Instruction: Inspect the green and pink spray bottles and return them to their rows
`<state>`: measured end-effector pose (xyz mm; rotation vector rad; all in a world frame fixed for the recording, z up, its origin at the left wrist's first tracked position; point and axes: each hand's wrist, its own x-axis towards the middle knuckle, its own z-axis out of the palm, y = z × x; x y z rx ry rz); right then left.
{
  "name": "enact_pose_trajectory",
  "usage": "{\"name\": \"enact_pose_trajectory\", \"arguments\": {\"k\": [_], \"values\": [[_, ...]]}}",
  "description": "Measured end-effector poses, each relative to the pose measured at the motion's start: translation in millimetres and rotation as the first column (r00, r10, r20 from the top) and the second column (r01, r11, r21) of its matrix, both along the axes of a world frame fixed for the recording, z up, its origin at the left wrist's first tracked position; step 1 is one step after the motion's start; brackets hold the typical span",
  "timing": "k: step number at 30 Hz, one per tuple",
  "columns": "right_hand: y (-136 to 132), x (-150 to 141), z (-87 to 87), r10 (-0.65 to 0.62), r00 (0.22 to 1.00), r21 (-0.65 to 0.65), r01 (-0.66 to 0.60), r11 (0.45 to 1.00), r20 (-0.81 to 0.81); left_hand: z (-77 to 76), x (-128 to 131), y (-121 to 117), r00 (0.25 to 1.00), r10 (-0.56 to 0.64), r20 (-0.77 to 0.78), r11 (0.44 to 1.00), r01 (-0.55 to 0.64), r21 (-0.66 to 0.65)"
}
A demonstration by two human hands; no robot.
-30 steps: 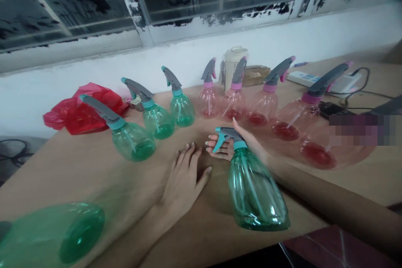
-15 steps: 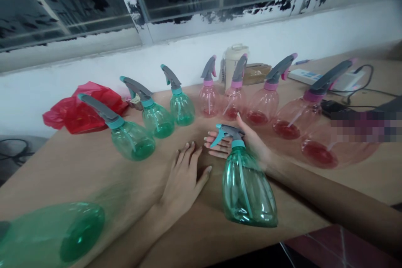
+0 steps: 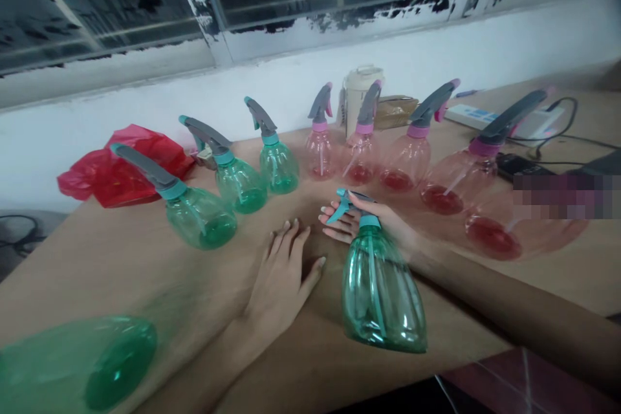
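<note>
A clear green spray bottle with a grey head and teal trigger tilts in front of me, its base toward me. My right hand is around its grey head: the thumb lies over the top and the fingers curl loosely behind the teal trigger. Just left of it, my left hand lies palm down on the wooden table, fingers stretched out, holding nothing. Beyond the left hand stand several green spray bottles. Another green bottle is cut off by the left edge, near my left forearm.
Several pink spray bottles curve along the right side. A red plastic bag lies at the back left. Near the wall are a cream lidded container and a brown package. A white power strip with cables sits back right.
The held bottle has shifted slightly left and its tilt has changed. My right thumb, raised before, has come down over the grey head. My left hand has stayed in place.
</note>
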<state>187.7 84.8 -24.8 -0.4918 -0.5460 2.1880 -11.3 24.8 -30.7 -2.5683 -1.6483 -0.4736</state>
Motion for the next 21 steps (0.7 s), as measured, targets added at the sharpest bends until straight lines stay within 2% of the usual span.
{"name": "enact_pose_trajectory", "arguments": {"k": [8, 12, 18, 21], "values": [[-3.9, -2.1, -2.4, 0.013, 0.997, 0.001, -0.013, 1.0, 0.079, -0.3, -0.1, 0.1, 1.0, 0.006, 0.004, 1.0, -0.006, 0.002], [-6.9, -2.7, -1.7, -0.006, 0.999, -0.019, 0.007, 1.0, 0.043, -0.6, -0.1, 0.3, 1.0, 0.007, 0.0, 1.0, -0.007, -0.006], [-8.0, -3.3, 0.0, 0.151, 0.988, -0.064, -0.149, 0.987, 0.02, -0.9, -0.1, 0.8, 1.0, 0.003, -0.012, 1.0, -0.003, 0.009], [-7.5, -2.9, 0.2, 0.13, 0.991, -0.028, -0.13, 0.991, 0.01, -0.3, 0.1, 0.8, 1.0, -0.003, -0.017, 1.0, 0.003, 0.004]]}}
